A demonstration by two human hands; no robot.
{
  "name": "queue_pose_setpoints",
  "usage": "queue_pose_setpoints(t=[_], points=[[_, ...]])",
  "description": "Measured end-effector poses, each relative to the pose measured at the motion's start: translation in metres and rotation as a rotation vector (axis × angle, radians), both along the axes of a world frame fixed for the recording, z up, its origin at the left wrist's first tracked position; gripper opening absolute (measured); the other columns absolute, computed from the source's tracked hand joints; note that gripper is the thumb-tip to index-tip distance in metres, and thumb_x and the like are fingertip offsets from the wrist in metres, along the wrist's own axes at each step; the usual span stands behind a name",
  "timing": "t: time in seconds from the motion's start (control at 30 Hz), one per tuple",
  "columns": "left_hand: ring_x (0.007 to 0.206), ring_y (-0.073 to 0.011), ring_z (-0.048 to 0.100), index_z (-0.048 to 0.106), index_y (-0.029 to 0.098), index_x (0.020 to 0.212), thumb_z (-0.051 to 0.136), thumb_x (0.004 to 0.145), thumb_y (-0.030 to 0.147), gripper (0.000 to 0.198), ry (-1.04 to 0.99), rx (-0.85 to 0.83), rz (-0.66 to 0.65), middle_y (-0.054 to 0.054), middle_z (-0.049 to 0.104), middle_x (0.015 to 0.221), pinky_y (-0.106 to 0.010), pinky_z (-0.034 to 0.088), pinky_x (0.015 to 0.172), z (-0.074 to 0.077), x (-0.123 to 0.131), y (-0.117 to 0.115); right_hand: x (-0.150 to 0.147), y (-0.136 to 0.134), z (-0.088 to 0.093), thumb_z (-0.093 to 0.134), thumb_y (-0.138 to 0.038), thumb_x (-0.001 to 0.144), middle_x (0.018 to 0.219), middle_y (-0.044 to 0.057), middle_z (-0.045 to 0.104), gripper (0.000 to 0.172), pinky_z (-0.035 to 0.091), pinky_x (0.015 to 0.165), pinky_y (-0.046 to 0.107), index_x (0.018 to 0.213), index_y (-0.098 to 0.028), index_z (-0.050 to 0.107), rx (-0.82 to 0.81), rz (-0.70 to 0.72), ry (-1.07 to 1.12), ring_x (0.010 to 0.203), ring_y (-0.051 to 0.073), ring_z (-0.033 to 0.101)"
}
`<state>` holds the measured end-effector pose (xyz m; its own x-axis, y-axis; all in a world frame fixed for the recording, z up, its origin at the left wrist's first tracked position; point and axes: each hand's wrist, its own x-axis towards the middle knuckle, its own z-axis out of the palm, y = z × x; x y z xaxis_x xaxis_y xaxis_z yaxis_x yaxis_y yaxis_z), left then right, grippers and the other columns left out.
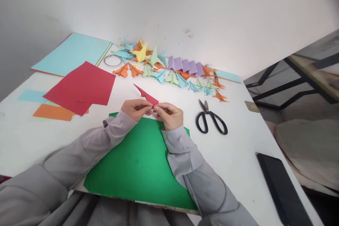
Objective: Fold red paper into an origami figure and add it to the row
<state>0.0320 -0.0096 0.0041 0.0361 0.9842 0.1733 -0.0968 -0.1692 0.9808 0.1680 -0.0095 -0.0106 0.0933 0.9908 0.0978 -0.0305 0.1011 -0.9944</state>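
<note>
A folded piece of red paper [148,96] with a long pointed tip is pinched between my two hands. My left hand [137,109] grips its lower end with thumb and forefinger. Close beside it, my right hand [169,114] pinches the same end, the fingertips of both hands nearly touching. Both hands are above the far edge of a green sheet [137,159] in front of me. The end of the paper between my fingers is partly hidden.
Black-handled scissors [209,116] lie open to the right, and a dark phone [283,187] lies near the right edge. Red sheets [82,88] and a light blue stack [76,51] are at left. Folded paper planes [141,53] and a tape roll [112,60] line the back.
</note>
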Motion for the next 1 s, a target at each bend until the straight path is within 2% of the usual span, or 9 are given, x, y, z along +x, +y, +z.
queue_pose_setpoints(t=[0.3, 0.47, 0.63, 0.8, 1.0], points=[[0.055, -0.0119, 0.063, 0.066, 0.014, 0.066, 0.067, 0.065, 0.023, 0.010, 0.035, 0.045, -0.023, -0.001, 0.065, 0.059, -0.024, 0.056, 0.057, -0.002, -0.001, 0.002, -0.003, 0.002, -0.004, 0.077, -0.031, 0.050, 0.054, -0.001, 0.065, 0.021, 0.050, 0.050, 0.025, 0.062, -0.017, 0.066, -0.094, -0.008, 0.155, 0.048, 0.012, 0.059], [0.055, -0.0129, 0.063, 0.066, 0.013, 0.068, 0.068, 0.064, 0.027, 0.015, 0.011, -0.053, -0.008, -0.002, 0.066, 0.058, -0.026, 0.056, 0.058, -0.001, -0.001, 0.004, -0.002, 0.003, -0.006, 0.077, -0.033, 0.049, 0.055, 0.000, 0.066, 0.023, 0.051, 0.053, 0.027, 0.062, -0.017, 0.066, -0.145, -0.003, 0.153, 0.050, 0.013, 0.060], [0.050, -0.0134, 0.062, 0.065, 0.011, 0.068, 0.070, 0.062, 0.029, 0.019, -0.043, -0.154, 0.004, -0.002, 0.065, 0.053, -0.027, 0.056, 0.054, -0.001, -0.001, 0.005, -0.003, 0.002, -0.003, 0.077, -0.032, 0.049, 0.052, -0.001, 0.065, 0.023, 0.051, 0.051, 0.027, 0.060, -0.017, 0.064, -0.174, 0.018, 0.172, 0.047, 0.012, 0.059], [0.047, -0.0121, 0.061, 0.063, 0.011, 0.067, 0.069, 0.063, 0.026, 0.017, -0.024, -0.135, 0.048, -0.001, 0.064, 0.051, -0.024, 0.054, 0.051, -0.002, 0.001, 0.003, -0.004, 0.002, 0.002, 0.077, -0.032, 0.048, 0.049, -0.001, 0.064, 0.023, 0.050, 0.048, 0.025, 0.059, -0.017, 0.062, -0.233, 0.066, 0.216, 0.044, 0.011, 0.059], [0.047, -0.0126, 0.061, 0.063, 0.011, 0.066, 0.068, 0.064, 0.024, 0.015, -0.018, -0.132, 0.061, -0.002, 0.064, 0.050, -0.026, 0.054, 0.052, -0.001, 0.003, 0.001, -0.005, 0.002, 0.004, 0.076, -0.029, 0.047, 0.048, -0.001, 0.064, 0.022, 0.049, 0.046, 0.024, 0.055, -0.017, 0.060, -0.267, 0.058, 0.237, 0.042, 0.011, 0.057]])
